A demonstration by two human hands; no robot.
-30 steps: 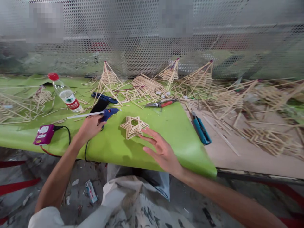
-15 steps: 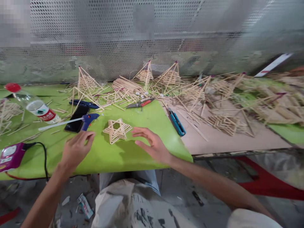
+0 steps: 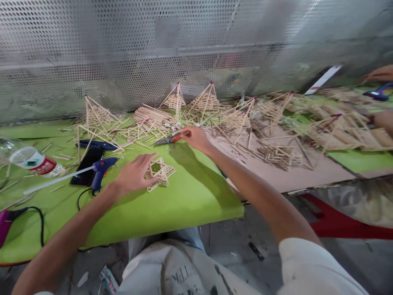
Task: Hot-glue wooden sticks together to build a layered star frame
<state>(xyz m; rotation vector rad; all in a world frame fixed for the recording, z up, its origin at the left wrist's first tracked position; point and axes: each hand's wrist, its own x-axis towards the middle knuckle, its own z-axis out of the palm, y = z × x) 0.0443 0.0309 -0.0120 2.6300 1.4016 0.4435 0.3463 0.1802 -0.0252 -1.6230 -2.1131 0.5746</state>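
Note:
A six-pointed star of stacked thin wooden sticks (image 3: 166, 171) sits on the green table cover. My left hand (image 3: 135, 174) is at its left side, the thumb across the front and the fingers along the back, holding it. Farther back, my right hand (image 3: 196, 138) has its fingers closed on the red handle of pruning shears (image 3: 166, 141), whose dark blades point left. Left of my left hand lies a blue glue gun (image 3: 100, 174) with a long white glue stick, partly over a black phone (image 3: 82, 172).
Stick pyramids (image 3: 176, 98) and a heap of loose sticks (image 3: 150, 119) line the back by a perforated metal screen (image 3: 107, 53). A water bottle (image 3: 43, 162) leans at left, near blue-handled pliers (image 3: 98, 144). Another person's hand (image 3: 380, 73) shows at far right.
My left hand has moved from beside the glue gun to the star, which has shifted right. My right hand has reached forward and taken hold of the pruning shears. The view has turned rightward.

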